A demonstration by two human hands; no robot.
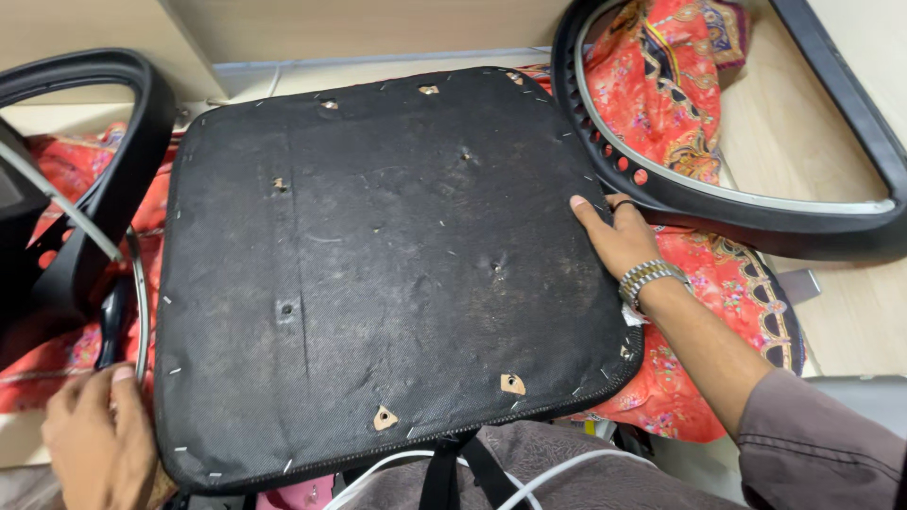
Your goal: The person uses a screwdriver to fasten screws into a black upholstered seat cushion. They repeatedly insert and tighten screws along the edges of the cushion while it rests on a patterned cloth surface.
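Gripping seat cushion point(378, 264) at opposite edges: right hand point(616, 236) flat, unclenched on right edge, left hand point(99, 444) curled round lower-left corner.

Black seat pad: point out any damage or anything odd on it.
The black seat pad looks worn: its fabric cover is torn open at several small holes, clearest near the front edge, with dusty scuffing across the middle. Staples line its rim.

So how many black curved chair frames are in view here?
2. One frame lies at the upper right, beside the right hand resting on the seat pad's edge. The other frame is at the left, partly cut off. More may be hidden.
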